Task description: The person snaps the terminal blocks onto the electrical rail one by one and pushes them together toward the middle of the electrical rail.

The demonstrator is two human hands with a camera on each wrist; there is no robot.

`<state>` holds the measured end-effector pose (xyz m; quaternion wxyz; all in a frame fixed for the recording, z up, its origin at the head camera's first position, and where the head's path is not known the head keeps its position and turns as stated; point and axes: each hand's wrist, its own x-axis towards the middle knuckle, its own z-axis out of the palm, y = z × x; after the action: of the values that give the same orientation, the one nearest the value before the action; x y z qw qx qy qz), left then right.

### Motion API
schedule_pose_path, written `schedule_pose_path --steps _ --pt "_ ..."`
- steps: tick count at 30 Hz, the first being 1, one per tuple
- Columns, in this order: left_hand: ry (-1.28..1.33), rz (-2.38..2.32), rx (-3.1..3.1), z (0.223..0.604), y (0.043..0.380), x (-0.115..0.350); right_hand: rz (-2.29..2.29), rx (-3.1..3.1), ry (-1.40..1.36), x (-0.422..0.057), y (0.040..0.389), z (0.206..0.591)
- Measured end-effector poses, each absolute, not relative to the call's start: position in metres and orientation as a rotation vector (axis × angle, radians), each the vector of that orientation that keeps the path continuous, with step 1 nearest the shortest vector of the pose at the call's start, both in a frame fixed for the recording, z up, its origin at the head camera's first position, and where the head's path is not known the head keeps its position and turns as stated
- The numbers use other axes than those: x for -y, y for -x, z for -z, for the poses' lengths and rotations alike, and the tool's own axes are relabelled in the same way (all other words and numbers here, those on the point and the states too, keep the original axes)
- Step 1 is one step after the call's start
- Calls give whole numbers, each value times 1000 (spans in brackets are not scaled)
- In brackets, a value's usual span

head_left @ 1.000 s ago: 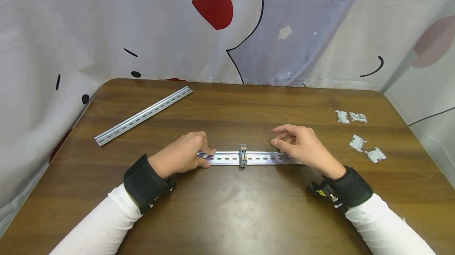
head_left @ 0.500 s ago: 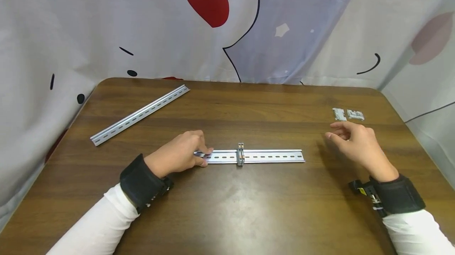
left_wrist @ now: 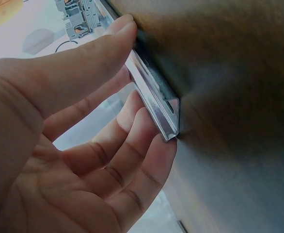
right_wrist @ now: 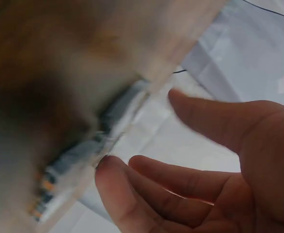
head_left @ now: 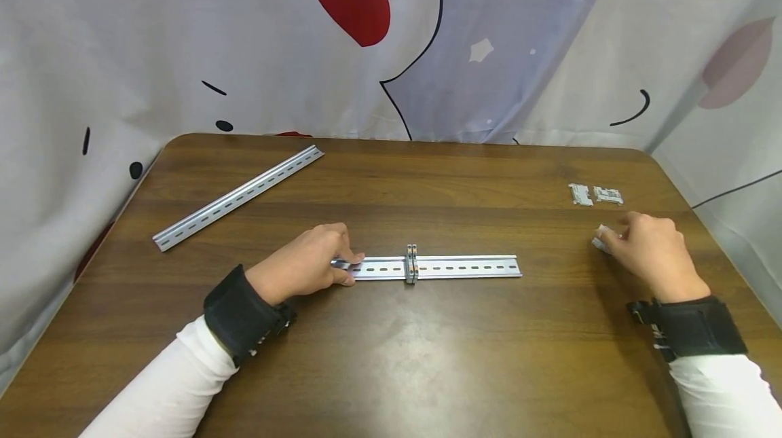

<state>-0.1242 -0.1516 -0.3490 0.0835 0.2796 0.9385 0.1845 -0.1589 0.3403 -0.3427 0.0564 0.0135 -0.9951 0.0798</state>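
Observation:
My left hand [head_left: 308,260] grips the left end of a slotted metal DIN rail [head_left: 467,267] lying crosswise on the table. In the left wrist view the thumb lies along one edge of the rail [left_wrist: 156,102] and the fingertips along the other. Slim grey terminal blocks [head_left: 411,264] stand across the rail near its middle. At the right, my right hand [head_left: 656,258] is over loose grey terminal blocks, mostly covering them; one block [head_left: 603,240] shows past the fingers. The right wrist view has its thumb and fingers spread, a fingertip right at a blurred terminal block [right_wrist: 74,155].
A second DIN rail [head_left: 238,198] lies slanted at the back left of the wooden table [head_left: 427,356]. Two more loose terminal blocks, one [head_left: 580,195] beside the other [head_left: 608,195], lie at the back right. A printed curtain [head_left: 244,30] hangs behind the table.
My right hand has moved right from the rail's right end to the loose terminal blocks. My left hand has stayed on the rail; the view has shifted slightly.

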Motion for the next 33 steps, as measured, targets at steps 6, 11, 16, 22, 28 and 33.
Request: schedule_pose_path --steps 6,11,16,22,28,33 --pt "-860 -556 -2809 349 124 153 -253 3023 -45 -346 163 350" --pt "-876 -562 -2817 350 125 153 -258 3065 -19 -348 166 350" --pt "-876 -562 -2818 350 125 153 -224 3108 1 -349 169 348" --pt "-865 -552 -2814 349 124 152 -178 3124 -105 -349 170 343" --pt "-841 -555 -2813 349 123 152 -160 3145 -146 -350 169 340" --pt "-844 -559 -2814 349 124 152 -219 3140 -126 -347 165 336"
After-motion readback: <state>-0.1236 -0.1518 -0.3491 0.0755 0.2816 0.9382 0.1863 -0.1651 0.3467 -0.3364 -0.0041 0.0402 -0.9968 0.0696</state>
